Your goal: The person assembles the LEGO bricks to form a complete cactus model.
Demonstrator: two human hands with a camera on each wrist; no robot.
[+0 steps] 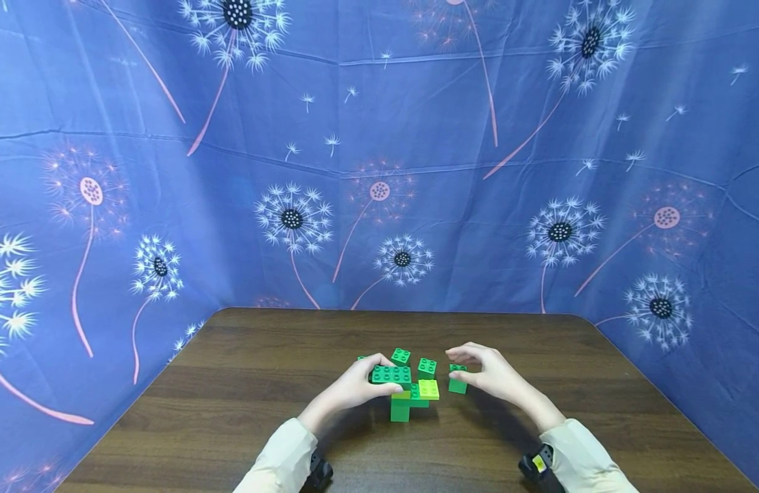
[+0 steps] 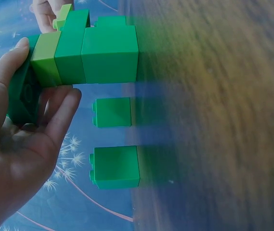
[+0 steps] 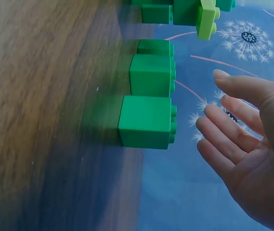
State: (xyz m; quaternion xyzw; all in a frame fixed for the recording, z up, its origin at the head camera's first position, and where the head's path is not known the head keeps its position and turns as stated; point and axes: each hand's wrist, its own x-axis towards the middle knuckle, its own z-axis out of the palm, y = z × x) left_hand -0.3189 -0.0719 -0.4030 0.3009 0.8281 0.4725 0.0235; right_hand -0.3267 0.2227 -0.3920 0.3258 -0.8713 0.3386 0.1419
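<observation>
My left hand point(image 1: 353, 387) pinches a long dark-green toy brick point(image 1: 390, 374) at the top left of a small stack, thumb on the near side and fingers behind. Below it are a lime brick point(image 2: 46, 57), a green brick point(image 2: 72, 55) and a tall green block point(image 1: 400, 413) standing on the table. A second lime brick point(image 1: 429, 389) tops the stack's right side. My right hand point(image 1: 493, 373) holds nothing; its fingers are spread and gently bent. It hovers over a loose green block point(image 3: 145, 121), apart from it in the right wrist view.
Two more loose green blocks, one behind the stack point(image 1: 401, 356) and one to its right point(image 1: 426, 368), stand on the brown wooden table point(image 1: 262, 370). Another green piece point(image 1: 361, 357) peeks out behind my left hand. A blue dandelion-print cloth point(image 1: 447, 274) hangs behind the table.
</observation>
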